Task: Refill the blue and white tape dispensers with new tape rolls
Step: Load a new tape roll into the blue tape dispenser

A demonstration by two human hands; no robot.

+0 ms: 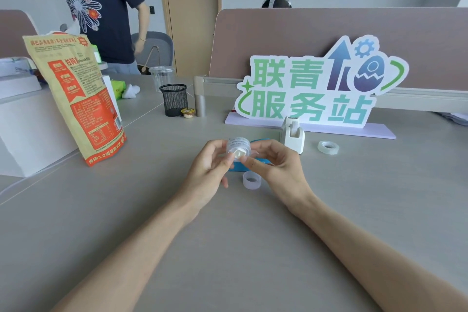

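Two hands [210, 167] [276, 164] hide the blue dispenser [236, 166].

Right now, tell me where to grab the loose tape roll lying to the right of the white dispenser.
Pinch the tape roll by its outer rim, coming from above. It lies flat on the table with its hole facing up and bare space all around, so fingers should fit on opposite sides.
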